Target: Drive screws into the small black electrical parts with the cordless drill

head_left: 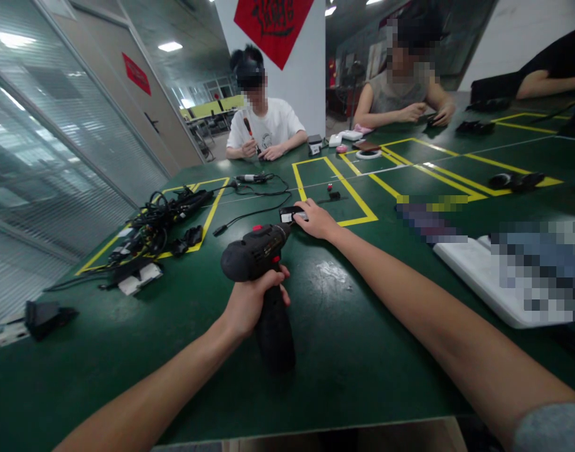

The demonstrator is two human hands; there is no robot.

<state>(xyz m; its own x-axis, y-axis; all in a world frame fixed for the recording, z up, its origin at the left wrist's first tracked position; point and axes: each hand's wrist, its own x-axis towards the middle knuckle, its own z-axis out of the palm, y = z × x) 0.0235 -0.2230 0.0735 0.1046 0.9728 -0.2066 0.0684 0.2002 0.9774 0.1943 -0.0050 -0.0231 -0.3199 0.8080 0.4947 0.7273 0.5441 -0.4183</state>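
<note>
My left hand [254, 298] is wrapped round the grip of a black cordless drill [257, 251] with red switches. The drill points forward and a little right. Its tip reaches a small black box-shaped device [287, 215] with a white label, though I cannot tell whether the bit touches it. My right hand [316, 220] grips that device from the right, fingers over its top and side. A black power cord [250, 213] lies just left of the device. Behind the device, a small black part [334, 195] rests on the table.
A tangle of black cables and adapters [165, 220] covers the left of the green table [344, 376]. A white tray-like object [476, 282] lies at right. Yellow tape [358, 194] marks rectangles. Across the table, a person in white [268, 125] holds a screwdriver; other people sit at right.
</note>
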